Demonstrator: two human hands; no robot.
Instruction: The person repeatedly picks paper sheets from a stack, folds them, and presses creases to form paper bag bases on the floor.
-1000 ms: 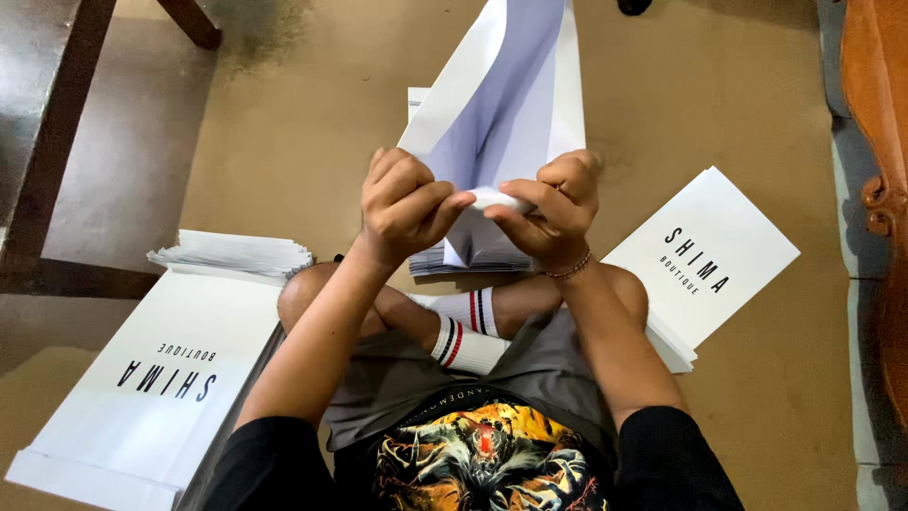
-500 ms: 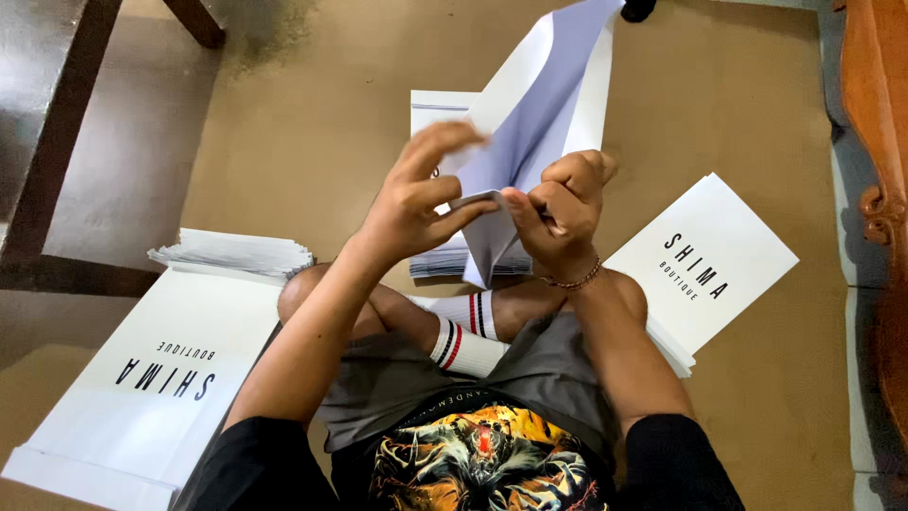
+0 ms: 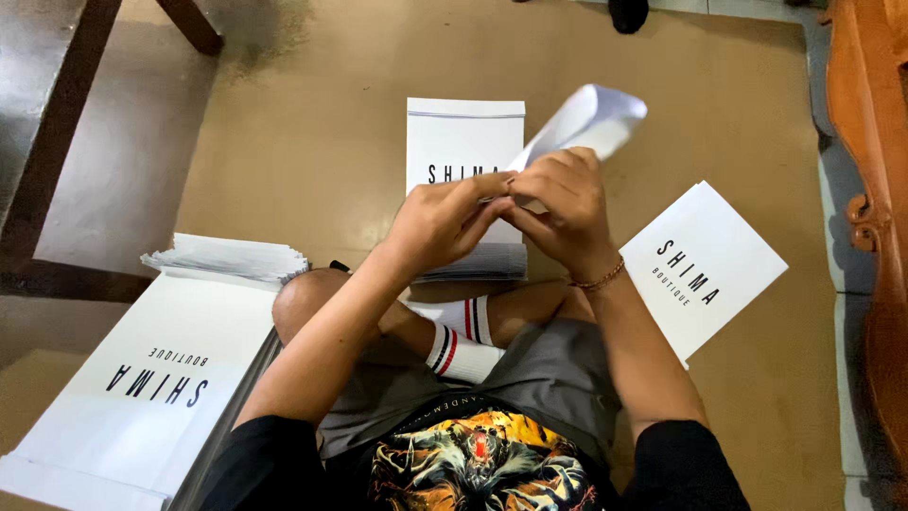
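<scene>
floor: tan floor (image 3: 312,142), you sit cross-legged on it; dark table leg (image 3: 57,132) at your left, carved wooden furniture (image 3: 875,218) along your right.
left hand: your left hand (image 3: 437,220) is pinched narrow on the near edge of the white paper piece (image 3: 591,118), fingertips meeting the right hand's.
right hand: your right hand (image 3: 560,213) is curled tight over the same edge, thumb and fingers clamped on the paper.
paper piece: held in the air in front of you, above the flat white bag (image 3: 465,142); its far end curls up and away, loose.
flat bag: lies on the floor straight ahead, printed face up, resting on a thin stack (image 3: 478,262).
side piles: finished-looking bags at your left (image 3: 142,378) with a sheaf of sheets (image 3: 227,257) behind them; one bag (image 3: 705,265) at your right, well apart.
risk 1: both grips sit at one spot, so the free end can flop and set a crooked crease.
risk 2: hard pinching likely wrinkles or tears the edge.
risk 3: your knee (image 3: 307,298) is near the sheaf; a shift could scatter it.
unknown: fold line is hidden under your fingers, can't tell alignment.
</scene>
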